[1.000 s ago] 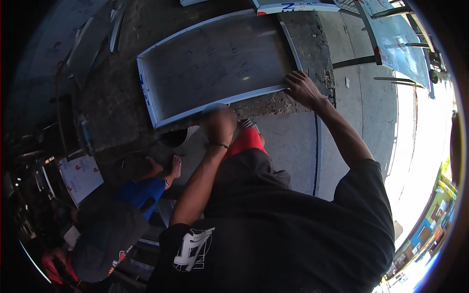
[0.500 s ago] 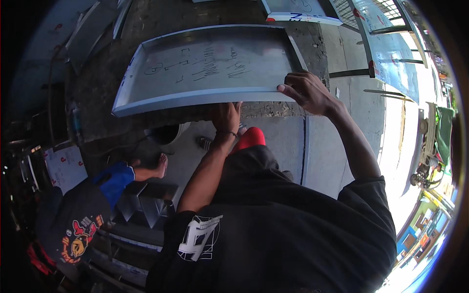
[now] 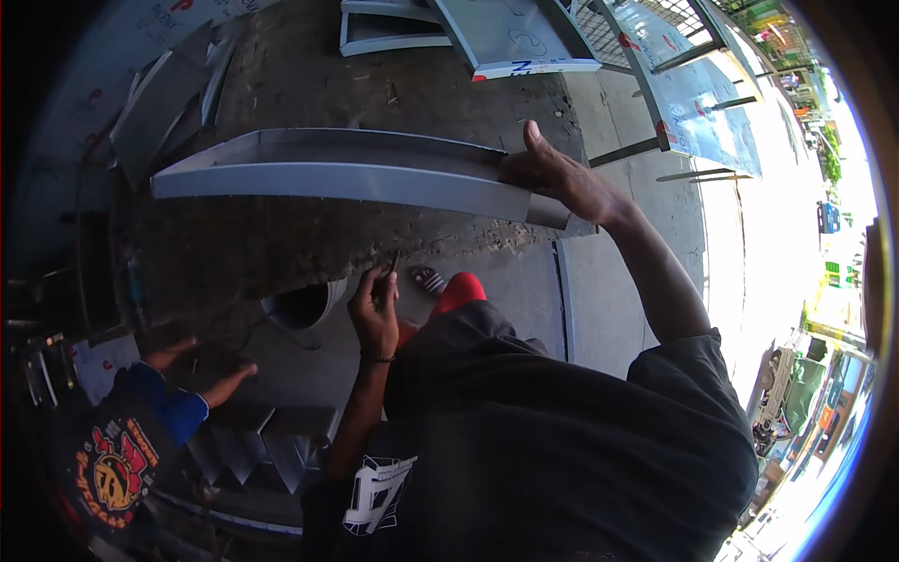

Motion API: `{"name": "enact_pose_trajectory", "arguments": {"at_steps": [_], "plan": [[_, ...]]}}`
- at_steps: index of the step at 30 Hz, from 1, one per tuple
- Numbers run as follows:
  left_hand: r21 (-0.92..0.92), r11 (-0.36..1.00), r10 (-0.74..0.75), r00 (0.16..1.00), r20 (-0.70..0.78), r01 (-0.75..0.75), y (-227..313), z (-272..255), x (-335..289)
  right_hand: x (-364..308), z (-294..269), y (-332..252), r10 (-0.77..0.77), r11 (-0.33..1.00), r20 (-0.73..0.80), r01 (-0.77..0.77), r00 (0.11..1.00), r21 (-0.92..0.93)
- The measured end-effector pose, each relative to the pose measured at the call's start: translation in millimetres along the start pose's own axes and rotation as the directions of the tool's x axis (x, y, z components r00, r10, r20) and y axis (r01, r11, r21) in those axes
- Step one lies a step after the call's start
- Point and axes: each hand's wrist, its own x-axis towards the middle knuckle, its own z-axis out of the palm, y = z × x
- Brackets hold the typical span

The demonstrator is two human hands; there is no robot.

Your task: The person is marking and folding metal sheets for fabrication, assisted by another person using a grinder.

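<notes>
A shallow grey sheet-metal tray [image 3: 346,183] with upright walls lies along the near side of a worn worktable [image 3: 309,89]. At its right end, my right hand [image 3: 567,183] rests over the front wall, thumb raised apart and fingers stretched toward the inside; the fingertips are partly hidden. My left hand [image 3: 375,314] is below the table's near edge, apart from the tray. Its fingers are closed in a pinch on a small dark stick-like thing [image 3: 393,263], whose kind I cannot make out.
More metal trays [image 3: 524,42] sit at the table's far side, and sheet-metal pieces [image 3: 164,103] lean at the left. A film-covered panel on legs [image 3: 688,94] stands to the right. A bucket [image 3: 304,304] is under the table edge. Another person [image 3: 122,459] works at the lower left.
The tray has gone from tilted, with its marked inner face showing, to lying lower. My left hand has come away from its underside. My right thumb has lifted off the rim.
</notes>
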Motion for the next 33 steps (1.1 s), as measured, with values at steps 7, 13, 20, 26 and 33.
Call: {"name": "enact_pose_trajectory", "arguments": {"at_steps": [7, 13, 20, 26, 33], "plan": [[0.029, 0.824, 0.566, 0.824, 0.013, -0.566, 142.0, 16.9, 42.9, 21.7, -21.2, 40.5, -0.031, 0.994, 0.1, 0.02, 0.994, 0.11], [0.441, 0.507, 0.786, 0.608, 0.116, -0.74, 165.2, 77.6, 121.7, 33.1, -34.4, 34.2, -0.124, 0.985, 0.317, 0.079, 0.94, 0.152], [0.643, 0.531, 0.646, 0.755, 0.113, -0.552, 187.1, 85.9, 136.8, 34.8, -51.0, 2.9, -0.117, 0.99, 0.445, 0.07, 0.888, 0.122], [0.582, 0.612, 0.581, 0.804, 0.131, -0.536, 226.9, 87.9, 168.5, 51.5, -60.4, -6.3, -0.178, 0.958, 0.454, 0.047, 0.873, 0.284], [0.633, 0.515, 0.594, 0.773, 0.222, -0.578, 228.2, 96.4, 183.5, 39.8, -63.8, 3.5, -0.183, 0.966, 0.219, 0.133, 0.958, 0.222]]}}
